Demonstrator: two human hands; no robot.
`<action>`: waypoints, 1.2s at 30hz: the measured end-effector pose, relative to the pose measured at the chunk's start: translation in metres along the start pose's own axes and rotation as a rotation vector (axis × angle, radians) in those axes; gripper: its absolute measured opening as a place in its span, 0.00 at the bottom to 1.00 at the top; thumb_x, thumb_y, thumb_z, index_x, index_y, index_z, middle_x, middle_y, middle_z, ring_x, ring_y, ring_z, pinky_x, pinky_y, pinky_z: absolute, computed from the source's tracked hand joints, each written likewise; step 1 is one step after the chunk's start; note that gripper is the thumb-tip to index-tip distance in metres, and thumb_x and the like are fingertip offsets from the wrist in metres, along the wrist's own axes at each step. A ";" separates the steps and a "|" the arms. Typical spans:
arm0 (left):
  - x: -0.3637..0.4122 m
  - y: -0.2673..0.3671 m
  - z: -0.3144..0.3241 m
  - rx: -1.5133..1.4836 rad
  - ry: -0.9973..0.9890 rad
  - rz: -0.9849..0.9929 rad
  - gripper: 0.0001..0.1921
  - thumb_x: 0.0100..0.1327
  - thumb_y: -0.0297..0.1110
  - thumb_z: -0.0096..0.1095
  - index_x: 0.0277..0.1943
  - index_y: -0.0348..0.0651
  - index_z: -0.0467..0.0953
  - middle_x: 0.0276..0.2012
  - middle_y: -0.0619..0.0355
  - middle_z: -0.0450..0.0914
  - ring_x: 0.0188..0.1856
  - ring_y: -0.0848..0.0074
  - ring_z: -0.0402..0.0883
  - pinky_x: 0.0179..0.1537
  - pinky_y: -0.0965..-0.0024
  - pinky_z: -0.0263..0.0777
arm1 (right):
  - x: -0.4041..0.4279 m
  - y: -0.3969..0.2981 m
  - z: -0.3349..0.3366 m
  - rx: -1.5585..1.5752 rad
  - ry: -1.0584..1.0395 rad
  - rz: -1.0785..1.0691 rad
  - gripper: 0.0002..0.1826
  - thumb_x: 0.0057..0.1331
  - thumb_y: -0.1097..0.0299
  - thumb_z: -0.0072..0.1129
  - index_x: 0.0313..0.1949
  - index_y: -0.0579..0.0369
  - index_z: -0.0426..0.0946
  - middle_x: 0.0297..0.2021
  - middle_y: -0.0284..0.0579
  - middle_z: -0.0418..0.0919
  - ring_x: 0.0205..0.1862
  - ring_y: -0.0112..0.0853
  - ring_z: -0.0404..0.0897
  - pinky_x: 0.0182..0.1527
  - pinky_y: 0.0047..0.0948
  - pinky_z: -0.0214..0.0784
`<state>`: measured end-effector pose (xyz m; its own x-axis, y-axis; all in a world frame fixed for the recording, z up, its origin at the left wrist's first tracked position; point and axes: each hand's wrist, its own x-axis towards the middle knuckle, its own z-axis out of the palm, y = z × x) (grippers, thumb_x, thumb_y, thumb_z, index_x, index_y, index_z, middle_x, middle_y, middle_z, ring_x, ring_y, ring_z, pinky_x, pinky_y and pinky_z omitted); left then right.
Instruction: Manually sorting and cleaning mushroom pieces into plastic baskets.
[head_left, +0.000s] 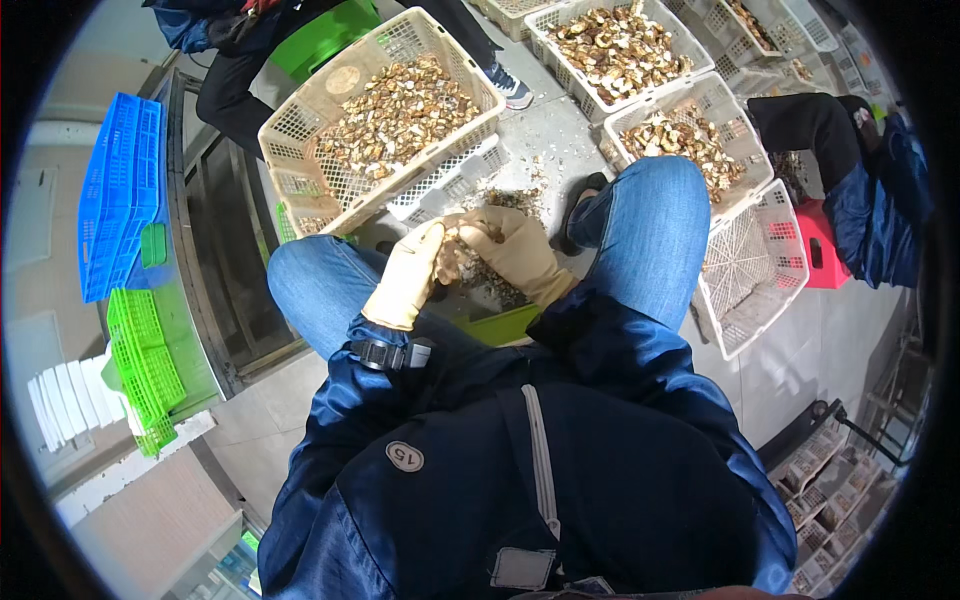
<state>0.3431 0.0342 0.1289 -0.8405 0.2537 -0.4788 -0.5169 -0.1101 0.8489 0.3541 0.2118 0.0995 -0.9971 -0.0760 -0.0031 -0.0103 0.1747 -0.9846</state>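
Note:
My left hand (411, 274), in a cream glove, closes on one side of a light brown mushroom piece (449, 257) between my knees. My right hand (514, 244), gloved alike, is curled at the other side of that piece; its fingertips are partly hidden, and whether it grips the piece or a tool cannot be told. Dark and pale scraps (491, 283) lie below my hands. Beyond my left knee stands a large cream plastic crate (296, 139) holding many cut mushroom pieces (405, 112).
Crates of mushrooms (592, 112) (757, 169) stand ahead right, beside a crate with a bare lattice bottom (750, 285). Co-workers' legs (232, 97) (795, 135) flank them. A red stool (821, 247) is at right; blue crates (120, 202) and green baskets (146, 360) are at left.

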 end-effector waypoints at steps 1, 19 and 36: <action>-0.002 0.001 0.001 0.070 -0.021 0.042 0.16 0.73 0.39 0.52 0.53 0.35 0.75 0.31 0.61 0.80 0.27 0.85 0.74 0.29 0.82 0.68 | 0.000 -0.006 -0.002 -0.001 -0.004 0.001 0.16 0.65 0.62 0.60 0.46 0.60 0.79 0.27 0.46 0.82 0.28 0.30 0.78 0.35 0.29 0.71; 0.004 -0.019 -0.002 0.646 0.045 0.346 0.17 0.71 0.32 0.52 0.59 0.34 0.73 0.52 0.50 0.80 0.52 0.69 0.78 0.55 0.70 0.70 | 0.003 -0.011 -0.007 0.208 0.009 0.195 0.16 0.65 0.60 0.59 0.43 0.60 0.81 0.27 0.39 0.82 0.29 0.22 0.75 0.34 0.23 0.68; 0.005 -0.021 -0.005 0.353 -0.028 0.215 0.19 0.75 0.44 0.47 0.34 0.38 0.75 0.22 0.62 0.76 0.21 0.82 0.72 0.25 0.80 0.66 | -0.001 -0.020 -0.008 -0.047 -0.042 0.148 0.13 0.65 0.61 0.58 0.40 0.59 0.80 0.23 0.42 0.79 0.25 0.24 0.73 0.30 0.27 0.67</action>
<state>0.3487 0.0331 0.1076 -0.9160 0.2871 -0.2802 -0.2387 0.1714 0.9558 0.3545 0.2167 0.1204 -0.9839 -0.0864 -0.1562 0.1325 0.2327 -0.9635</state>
